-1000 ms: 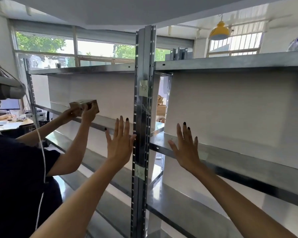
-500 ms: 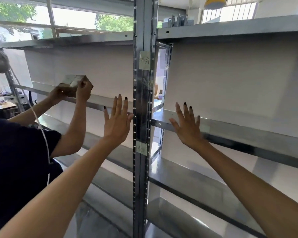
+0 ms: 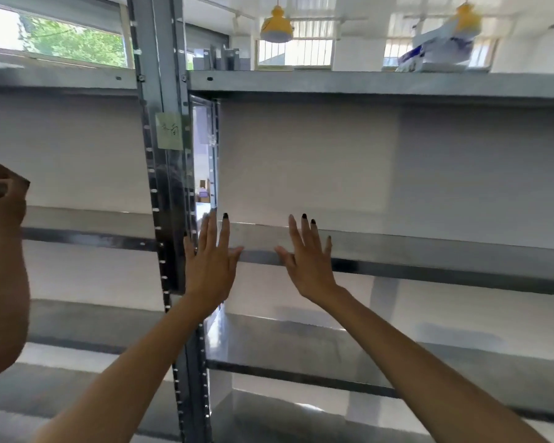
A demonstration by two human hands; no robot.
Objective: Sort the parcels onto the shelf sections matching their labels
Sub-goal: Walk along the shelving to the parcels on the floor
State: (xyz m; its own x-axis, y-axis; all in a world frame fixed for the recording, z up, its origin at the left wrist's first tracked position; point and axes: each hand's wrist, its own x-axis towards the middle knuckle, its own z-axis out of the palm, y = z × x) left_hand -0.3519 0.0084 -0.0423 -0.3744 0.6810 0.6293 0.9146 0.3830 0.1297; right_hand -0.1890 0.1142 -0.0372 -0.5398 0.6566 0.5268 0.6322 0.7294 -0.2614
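Note:
Both my hands are raised, palms forward, in front of a grey metal shelf unit. My left hand [image 3: 210,262] is spread open beside the upright post [image 3: 167,199], holding nothing. My right hand [image 3: 309,259] is spread open before the front edge of the right section's middle shelf [image 3: 429,251], also holding nothing. A pale green paper label [image 3: 169,130] with handwriting is stuck on the post. At the far left edge, another person's hand [image 3: 2,199] grips a brown cardboard parcel [image 3: 21,181], mostly cut off by the frame.
The right section has a top shelf [image 3: 365,83] and lower shelves [image 3: 301,343] with white back panels. A blue and white package [image 3: 435,55] lies on the top shelf. Yellow lamps [image 3: 276,25] hang from the ceiling. The other person's forearm [image 3: 4,298] fills the left edge.
The view has swung right and up, so the other person and the parcel slid to the left edge. My hands have come closer together in front of the right section.

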